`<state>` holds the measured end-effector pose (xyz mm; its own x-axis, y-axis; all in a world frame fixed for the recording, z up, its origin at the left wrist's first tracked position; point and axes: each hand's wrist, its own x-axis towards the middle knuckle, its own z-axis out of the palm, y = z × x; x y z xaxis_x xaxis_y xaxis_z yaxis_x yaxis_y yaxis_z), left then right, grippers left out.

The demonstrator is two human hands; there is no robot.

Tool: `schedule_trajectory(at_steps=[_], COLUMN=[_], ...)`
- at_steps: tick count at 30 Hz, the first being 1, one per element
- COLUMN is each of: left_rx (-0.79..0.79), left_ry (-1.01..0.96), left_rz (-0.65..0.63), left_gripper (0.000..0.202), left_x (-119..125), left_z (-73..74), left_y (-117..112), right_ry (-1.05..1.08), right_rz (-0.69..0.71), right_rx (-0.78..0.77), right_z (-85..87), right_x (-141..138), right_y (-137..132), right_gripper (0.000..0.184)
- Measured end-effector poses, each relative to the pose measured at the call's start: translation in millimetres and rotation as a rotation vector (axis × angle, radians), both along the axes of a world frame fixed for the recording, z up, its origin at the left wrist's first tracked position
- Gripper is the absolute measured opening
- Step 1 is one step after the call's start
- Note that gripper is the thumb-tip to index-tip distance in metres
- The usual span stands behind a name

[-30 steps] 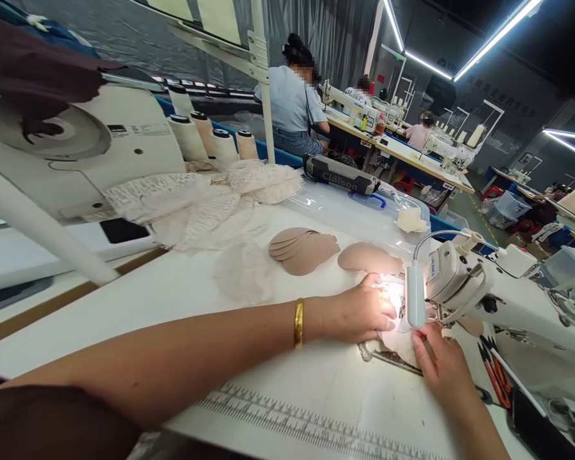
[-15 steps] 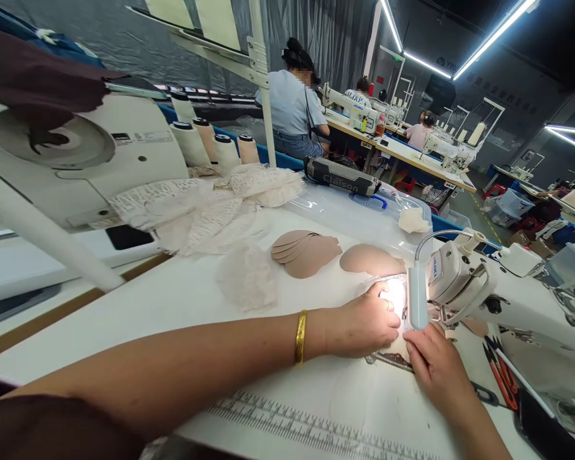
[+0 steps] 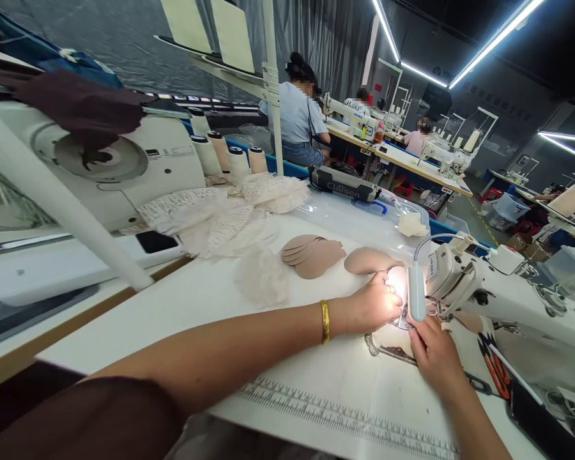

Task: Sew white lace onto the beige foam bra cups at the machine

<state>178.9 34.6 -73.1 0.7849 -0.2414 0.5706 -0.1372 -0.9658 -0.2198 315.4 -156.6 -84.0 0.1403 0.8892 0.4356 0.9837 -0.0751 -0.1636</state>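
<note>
Under the bright lamp (image 3: 416, 294) of a white sewing machine (image 3: 489, 287), a pale beige fabric piece (image 3: 397, 281) lies by the needle area, its details washed out by glare. My left hand (image 3: 374, 304) is closed on this piece from the left, fingers curled and pressed down. On the near right side, my right hand (image 3: 434, 350) pinches at the edge of the piece, thumb against forefinger; the lamp head partly covers the fingertips. Just behind my left hand are a beige oval piece (image 3: 370, 260) and a fanned stack of beige oval pieces (image 3: 314, 257).
White lace (image 3: 220, 217) and a sheer scrap (image 3: 262, 278) lie on the left, before several thread cones (image 3: 239, 165). A printed ruler (image 3: 345, 418) runs along the front edge. Orange-handled scissors (image 3: 494, 370) and a black phone-like object (image 3: 541, 421) lie right. Co-workers sit beyond.
The view has shifted slightly. My left hand has moved a little away from me, and more of the machine's plate shows in front of it. Both hands stay by the needle.
</note>
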Motion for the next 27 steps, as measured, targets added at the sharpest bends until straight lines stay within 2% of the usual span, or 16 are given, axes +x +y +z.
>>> schedule_trajectory(at_steps=[3, 5, 7, 10, 12, 15, 19, 21, 23, 25, 27], left_rx=[0.008, -0.029, -0.083, -0.15, -0.224, -0.468, -0.964, -1.105, -1.183, -1.25, -1.315], left_ry=[0.116, 0.198, 0.227, 0.206, 0.167, 0.028, -0.149, -0.122, -0.097, -0.09, -0.059], left_rz=[0.035, 0.084, 0.148, 0.396, 0.586, 0.747, 1.013, 1.017, 0.926, 0.78, 0.592], left_gripper=[0.011, 0.006, 0.018, 0.042, 0.047, 0.038, 0.035, 0.037, 0.039, 0.035, 0.028], left_x=[-22, -49, -82, -134, -165, -195, -202, -198, -193, -186, -180], left_z=[11.0, 20.1, 26.8, 28.2, 24.8, 23.2, 38.1, 47.8, 56.0, 62.8, 67.9], left_y=[-16, -27, -34, -34, -28, -11, 31, 51, 61, 56, 38], right_ry=[-0.014, -0.022, -0.045, -0.085, -0.102, -0.098, -0.063, -0.047, 0.01, 0.163, 0.417], right_rz=[0.043, 0.078, 0.133, 0.241, 0.322, 0.365, 0.393, 0.428, 0.438, 0.392, 0.318], right_rx=[0.037, 0.08, 0.14, 0.191, 0.216, 0.19, 0.152, 0.14, 0.135, 0.124, 0.054], right_z=[-2.7, -9.4, -19.7, -34.8, -39.7, -37.6, -26.5, -20.7, -14.7, -7.3, 2.1], right_x=[2, 8, 18, 37, 45, 45, 27, 13, -4, -25, -49], right_y=[-4, -8, -9, -3, 0, 2, 0, -1, -4, -8, -11], right_gripper=[0.028, 0.026, 0.024, 0.025, 0.026, 0.028, 0.026, 0.022, 0.019, 0.019, 0.022])
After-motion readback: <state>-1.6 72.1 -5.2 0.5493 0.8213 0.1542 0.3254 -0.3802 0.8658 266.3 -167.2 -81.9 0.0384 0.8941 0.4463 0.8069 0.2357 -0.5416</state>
